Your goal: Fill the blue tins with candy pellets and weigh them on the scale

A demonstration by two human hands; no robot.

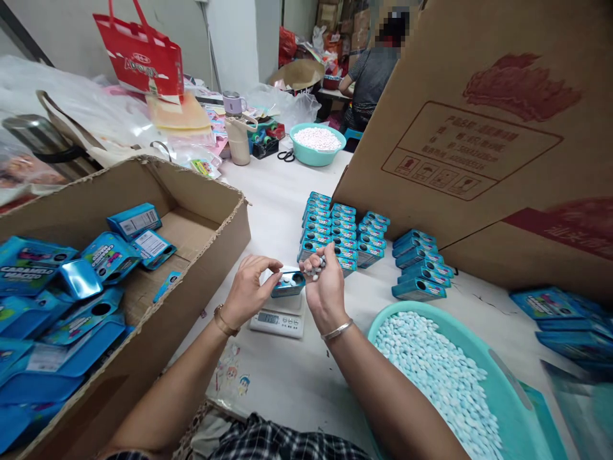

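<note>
A blue candy tin (287, 285) with white candies in its opening rests on a small white digital scale (276, 323). My left hand (251, 287) is at the tin's left end, thumb and forefinger brought close in a pinch; what is between them, if anything, I cannot make out. Palm up, my right hand (326, 281) curls its fingers around several small pale candies (315, 271), just right of the tin. Beside my right forearm stands a turquoise basin (383, 314) full of pale blue and white candies (431, 364).
Rows of blue tins (318, 223) stand behind the scale, with more tins (421, 265) to the right. An open cardboard box (230, 223) on the left holds jumbled tins. A large carton (479, 160) walls the right. Farther back are another basin (318, 155), scissors (286, 155) and a seated person (373, 80).
</note>
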